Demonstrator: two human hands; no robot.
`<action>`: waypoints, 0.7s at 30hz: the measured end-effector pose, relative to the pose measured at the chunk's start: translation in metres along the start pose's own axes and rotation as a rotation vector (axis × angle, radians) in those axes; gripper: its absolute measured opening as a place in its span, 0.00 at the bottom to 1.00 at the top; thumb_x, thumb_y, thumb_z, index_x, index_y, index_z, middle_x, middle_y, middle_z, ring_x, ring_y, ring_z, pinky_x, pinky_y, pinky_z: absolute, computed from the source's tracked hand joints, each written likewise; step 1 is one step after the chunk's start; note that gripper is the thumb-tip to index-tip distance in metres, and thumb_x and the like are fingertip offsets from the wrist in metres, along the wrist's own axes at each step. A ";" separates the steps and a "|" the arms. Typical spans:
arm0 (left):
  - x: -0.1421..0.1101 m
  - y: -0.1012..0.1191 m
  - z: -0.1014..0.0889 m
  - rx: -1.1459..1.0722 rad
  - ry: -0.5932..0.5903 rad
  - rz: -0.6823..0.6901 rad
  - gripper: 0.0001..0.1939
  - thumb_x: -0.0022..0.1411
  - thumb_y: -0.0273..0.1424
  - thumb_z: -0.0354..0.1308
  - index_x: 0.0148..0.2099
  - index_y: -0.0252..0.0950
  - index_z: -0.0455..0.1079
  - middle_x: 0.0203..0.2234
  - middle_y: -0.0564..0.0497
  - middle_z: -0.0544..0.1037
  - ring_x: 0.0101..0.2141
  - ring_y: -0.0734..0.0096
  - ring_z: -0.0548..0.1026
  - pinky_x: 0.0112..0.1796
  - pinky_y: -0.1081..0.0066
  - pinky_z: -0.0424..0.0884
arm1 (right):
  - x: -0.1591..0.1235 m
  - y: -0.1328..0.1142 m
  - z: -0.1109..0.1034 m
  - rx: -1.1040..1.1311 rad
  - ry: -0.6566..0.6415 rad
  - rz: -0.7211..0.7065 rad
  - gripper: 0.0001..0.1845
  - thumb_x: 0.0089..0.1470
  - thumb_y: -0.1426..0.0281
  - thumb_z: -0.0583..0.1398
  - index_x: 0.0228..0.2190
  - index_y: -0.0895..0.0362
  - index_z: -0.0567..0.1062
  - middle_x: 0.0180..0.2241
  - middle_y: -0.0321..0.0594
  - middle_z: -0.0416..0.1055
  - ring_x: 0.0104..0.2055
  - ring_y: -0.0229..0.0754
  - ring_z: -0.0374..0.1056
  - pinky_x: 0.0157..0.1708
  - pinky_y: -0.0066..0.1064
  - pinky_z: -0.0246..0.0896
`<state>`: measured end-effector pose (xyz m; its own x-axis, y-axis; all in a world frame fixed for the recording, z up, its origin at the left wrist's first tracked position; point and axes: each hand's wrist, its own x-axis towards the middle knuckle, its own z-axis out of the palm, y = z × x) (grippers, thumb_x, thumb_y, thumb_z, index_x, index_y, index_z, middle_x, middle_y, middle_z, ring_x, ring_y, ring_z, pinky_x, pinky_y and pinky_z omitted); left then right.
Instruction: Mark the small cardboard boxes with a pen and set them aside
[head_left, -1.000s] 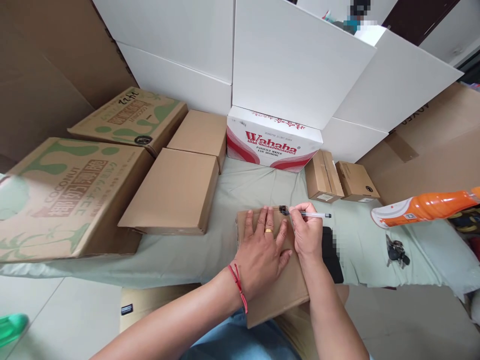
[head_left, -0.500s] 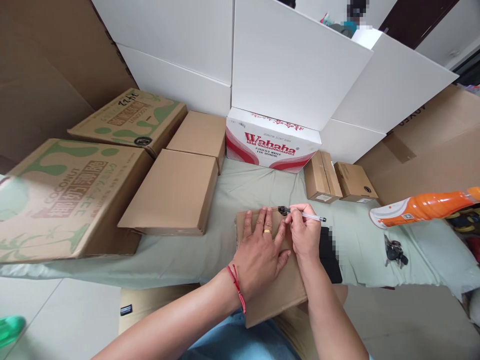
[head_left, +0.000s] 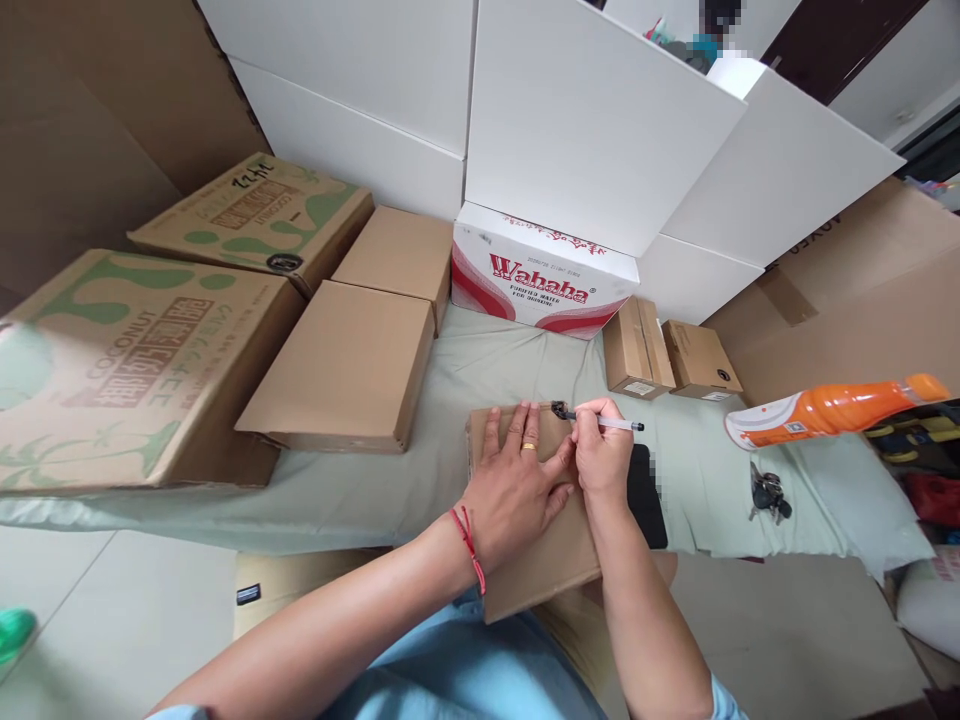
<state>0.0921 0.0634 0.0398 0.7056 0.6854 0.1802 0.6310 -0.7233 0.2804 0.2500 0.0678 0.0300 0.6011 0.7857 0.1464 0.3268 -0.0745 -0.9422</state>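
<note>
A brown cardboard box [head_left: 540,565] lies in front of me at the near edge of the cloth-covered surface. My left hand [head_left: 517,485] rests flat on its top, fingers spread, with a gold ring on one finger and a red cord at the wrist. Pinched in my right hand [head_left: 604,450] is a clear-barrelled pen [head_left: 615,423] with a dark end. Its tip is at a black scribbled patch [head_left: 559,410] by the box's far edge. Beside my right wrist lies a black flat object [head_left: 646,500], partly hidden and pixelated.
Coconut cartons [head_left: 135,370] and plain brown boxes [head_left: 345,365] stand at left. Behind are a white and red Wahaha carton [head_left: 540,270] and two small boxes [head_left: 637,345]. An orange bottle [head_left: 832,410] and keys [head_left: 769,493] lie at right. White panels [head_left: 585,110] rise at the back.
The view has shifted slightly, so most things sit a little higher in the picture. My right hand still holds the pen at the black patch, and my left hand stays on the box.
</note>
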 end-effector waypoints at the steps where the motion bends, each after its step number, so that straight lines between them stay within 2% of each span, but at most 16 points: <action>1: 0.000 0.000 0.000 -0.006 -0.005 -0.002 0.32 0.76 0.48 0.55 0.77 0.47 0.62 0.73 0.29 0.63 0.73 0.31 0.60 0.68 0.29 0.52 | 0.000 0.001 0.000 -0.018 0.014 -0.010 0.07 0.58 0.64 0.59 0.28 0.51 0.72 0.20 0.28 0.65 0.24 0.38 0.61 0.27 0.29 0.57; 4: 0.001 0.000 -0.001 -0.011 -0.016 0.000 0.30 0.76 0.47 0.55 0.74 0.45 0.66 0.73 0.28 0.64 0.74 0.31 0.59 0.68 0.28 0.52 | 0.001 0.001 -0.002 -0.059 0.068 -0.032 0.07 0.57 0.65 0.58 0.27 0.52 0.72 0.21 0.29 0.65 0.25 0.38 0.60 0.29 0.30 0.56; 11: 0.001 0.000 -0.004 -0.015 -0.024 0.004 0.29 0.76 0.48 0.55 0.73 0.45 0.67 0.72 0.29 0.66 0.74 0.31 0.60 0.68 0.29 0.54 | 0.001 -0.003 -0.005 -0.119 0.211 -0.095 0.07 0.55 0.66 0.58 0.27 0.52 0.72 0.23 0.31 0.68 0.26 0.39 0.61 0.31 0.32 0.56; 17: 0.001 0.000 -0.003 -0.030 -0.022 0.002 0.30 0.76 0.48 0.55 0.74 0.44 0.67 0.73 0.27 0.64 0.74 0.31 0.58 0.68 0.28 0.53 | 0.001 -0.001 -0.005 -0.076 0.150 -0.088 0.07 0.56 0.65 0.58 0.27 0.52 0.71 0.21 0.28 0.65 0.24 0.39 0.59 0.29 0.31 0.55; 21: 0.001 0.000 -0.003 -0.051 -0.006 0.003 0.29 0.76 0.47 0.56 0.73 0.45 0.68 0.74 0.30 0.62 0.74 0.32 0.58 0.69 0.28 0.52 | 0.000 -0.003 -0.004 -0.124 0.164 -0.082 0.07 0.56 0.65 0.58 0.27 0.52 0.71 0.21 0.29 0.65 0.24 0.39 0.58 0.29 0.31 0.54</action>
<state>0.0915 0.0644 0.0425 0.7094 0.6826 0.1757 0.6116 -0.7200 0.3280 0.2520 0.0651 0.0340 0.6762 0.6823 0.2779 0.4606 -0.0971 -0.8823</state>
